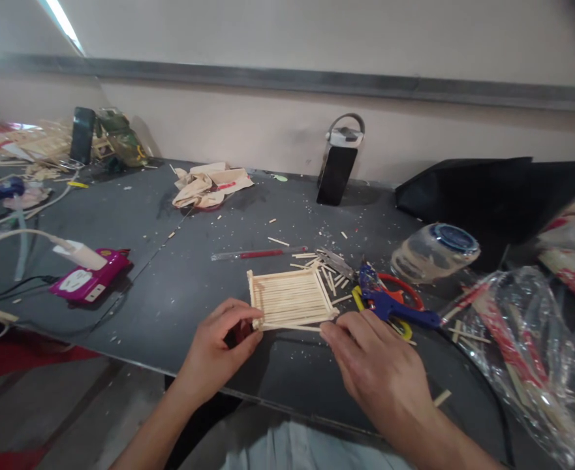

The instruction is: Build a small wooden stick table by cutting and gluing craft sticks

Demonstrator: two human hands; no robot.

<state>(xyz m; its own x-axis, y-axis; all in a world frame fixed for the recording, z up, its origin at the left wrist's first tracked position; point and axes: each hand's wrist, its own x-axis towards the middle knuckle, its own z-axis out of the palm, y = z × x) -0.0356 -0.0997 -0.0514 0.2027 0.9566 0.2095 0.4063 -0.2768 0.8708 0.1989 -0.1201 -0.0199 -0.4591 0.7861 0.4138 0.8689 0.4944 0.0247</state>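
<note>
A small rectangular panel of pale wooden sticks [292, 296] with raised edges lies on the dark table. My left hand [226, 343] pinches its near left corner between thumb and fingers. Along the panel's near edge runs a single thin stick [292, 328], its right end between the thumb and fingers of my right hand [372, 356]. Just beyond my right hand lies a blue glue gun [399, 309], close to orange-handled scissors [404, 287]. Loose short sticks [333, 281] are scattered off the panel's right side.
A clear jar [436, 251] lies tipped at the right, near plastic bags of sticks [527, 352]. A magenta power adapter [91, 275] with cables sits left. Against the wall, a phone [337, 175] leans on a bottle. Crumpled paper [211, 185] is at the back.
</note>
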